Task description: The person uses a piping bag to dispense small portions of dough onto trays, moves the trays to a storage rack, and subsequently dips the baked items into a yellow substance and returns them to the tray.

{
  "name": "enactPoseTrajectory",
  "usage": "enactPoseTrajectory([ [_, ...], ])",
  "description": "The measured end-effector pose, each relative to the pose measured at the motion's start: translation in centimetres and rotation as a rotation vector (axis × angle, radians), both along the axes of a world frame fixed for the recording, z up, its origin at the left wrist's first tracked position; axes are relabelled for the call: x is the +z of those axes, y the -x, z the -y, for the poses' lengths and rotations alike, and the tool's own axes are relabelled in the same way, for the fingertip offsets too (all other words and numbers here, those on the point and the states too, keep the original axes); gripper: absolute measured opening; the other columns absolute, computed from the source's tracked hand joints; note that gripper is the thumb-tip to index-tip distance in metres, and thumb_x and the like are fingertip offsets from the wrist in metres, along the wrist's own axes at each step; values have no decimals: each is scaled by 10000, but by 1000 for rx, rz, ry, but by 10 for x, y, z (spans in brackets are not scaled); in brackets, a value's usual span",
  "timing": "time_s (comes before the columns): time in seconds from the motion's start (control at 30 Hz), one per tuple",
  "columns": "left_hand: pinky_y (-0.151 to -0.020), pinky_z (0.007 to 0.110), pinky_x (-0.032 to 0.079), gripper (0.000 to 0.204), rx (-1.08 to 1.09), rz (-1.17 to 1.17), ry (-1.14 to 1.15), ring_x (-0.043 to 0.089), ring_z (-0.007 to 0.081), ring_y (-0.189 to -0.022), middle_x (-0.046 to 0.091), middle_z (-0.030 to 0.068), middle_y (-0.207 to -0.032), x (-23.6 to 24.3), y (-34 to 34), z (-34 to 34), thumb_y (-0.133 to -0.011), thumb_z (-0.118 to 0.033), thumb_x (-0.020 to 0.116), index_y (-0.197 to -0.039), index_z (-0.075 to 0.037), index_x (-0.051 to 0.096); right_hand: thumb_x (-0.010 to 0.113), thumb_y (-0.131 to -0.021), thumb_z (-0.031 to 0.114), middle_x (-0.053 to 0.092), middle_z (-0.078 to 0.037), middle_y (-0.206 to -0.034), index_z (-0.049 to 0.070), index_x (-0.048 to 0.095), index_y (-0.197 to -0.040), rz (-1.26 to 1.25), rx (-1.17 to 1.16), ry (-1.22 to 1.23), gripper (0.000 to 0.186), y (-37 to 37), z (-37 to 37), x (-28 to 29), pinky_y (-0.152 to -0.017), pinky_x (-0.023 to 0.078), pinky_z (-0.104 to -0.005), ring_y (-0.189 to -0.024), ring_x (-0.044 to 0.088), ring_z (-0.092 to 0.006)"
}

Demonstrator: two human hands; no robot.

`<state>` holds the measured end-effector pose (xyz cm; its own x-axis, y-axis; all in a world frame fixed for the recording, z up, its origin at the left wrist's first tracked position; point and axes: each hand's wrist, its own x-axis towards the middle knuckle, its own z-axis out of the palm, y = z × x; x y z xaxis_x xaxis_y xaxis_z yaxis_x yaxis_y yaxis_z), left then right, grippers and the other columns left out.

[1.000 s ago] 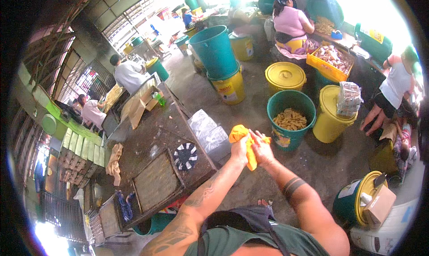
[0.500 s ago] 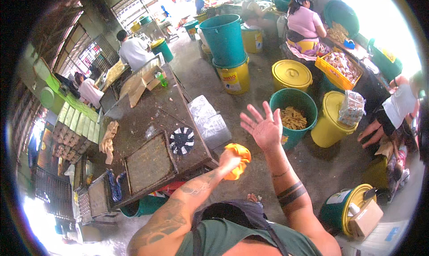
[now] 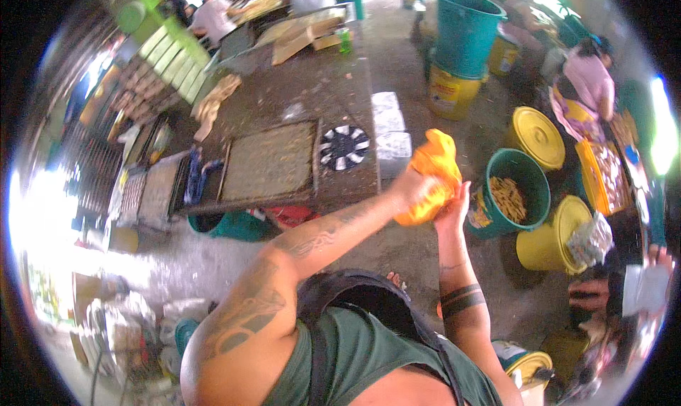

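A crumpled orange cloth (image 3: pixel 435 161) is bunched up in my left hand (image 3: pixel 413 192), whose fingers are closed around it. My right hand (image 3: pixel 452 213) is up against the same cloth from the other side, its thumb side showing. The cloth hides most of the right fingers, so their grip cannot be made out. Both hands meet in front of my body, above the floor and just past the right edge of a dark worktable (image 3: pixel 333 80).
On the table lie a framed tray (image 3: pixel 269 161), a black-and-white round object (image 3: pixel 345 148) and cardboard (image 3: pixel 301 41). To the right stand a green bucket of tan pieces (image 3: pixel 509 197), a yellow lidded bucket (image 3: pixel 546 250) and stacked buckets (image 3: pixel 464 37). A person in pink (image 3: pixel 589 80) sits beyond.
My right hand, earlier raised open and apart, has come against the orange cloth. My left hand has moved up and right with the cloth. The view has turned toward the left.
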<state>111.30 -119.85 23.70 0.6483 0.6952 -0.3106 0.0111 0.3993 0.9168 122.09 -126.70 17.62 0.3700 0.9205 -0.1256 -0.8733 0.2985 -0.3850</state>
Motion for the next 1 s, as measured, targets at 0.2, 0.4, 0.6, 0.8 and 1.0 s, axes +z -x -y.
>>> enactPoseTrajectory([
  [0.2, -990, 341, 436, 378, 210, 138, -11, 546, 173, -1183, 580, 57, -1289, 10, 21, 21, -952, -195, 584, -1311, -82, 554, 357, -974, 669, 489, -123, -1395, 87, 422, -1451, -37, 225, -229, 756, 64, -35, 44, -1083, 359, -434, -1287, 455, -294],
  [0.4, -789, 326, 539, 233, 477, 111, -241, 652, 154, -934, 675, 54, -1008, 2, 74, -61, -895, -128, 638, -1123, -78, 634, 259, -945, 740, 408, -110, -1503, 33, 318, -1510, 234, 246, -98, 907, 149, -37, 95, -1073, 374, -394, -1281, 477, -266],
  [0.6, -749, 376, 562, 190, 769, 182, -72, 677, 224, -870, 678, 111, -966, 61, 193, -130, -935, -130, 606, -1100, -37, 623, 232, -927, 760, 307, -141, -1577, 246, 192, -1574, 72, 596, -384, 827, 183, -49, 125, -1089, 355, -557, -1342, 426, -382],
  [0.8, -757, 306, 542, 264, 374, 421, -300, 677, 186, -841, 685, 73, -979, 79, 235, -101, -940, -155, 647, -1164, -21, 613, 389, -923, 718, 551, -130, -1341, 59, 570, -1313, -203, 329, -140, 787, 242, -108, 135, -986, 448, -531, -1221, 514, -348],
  [1.0, -1061, 357, 406, 416, 313, 170, -531, 514, 188, -1232, 534, 72, -1344, 29, 331, -88, -1000, -152, 471, -1398, -31, 458, 405, -1004, 528, 371, -162, -1504, 29, 413, -1418, 11, 15, -192, 648, 319, -187, 129, -1176, 260, -465, -1361, 383, -320],
])
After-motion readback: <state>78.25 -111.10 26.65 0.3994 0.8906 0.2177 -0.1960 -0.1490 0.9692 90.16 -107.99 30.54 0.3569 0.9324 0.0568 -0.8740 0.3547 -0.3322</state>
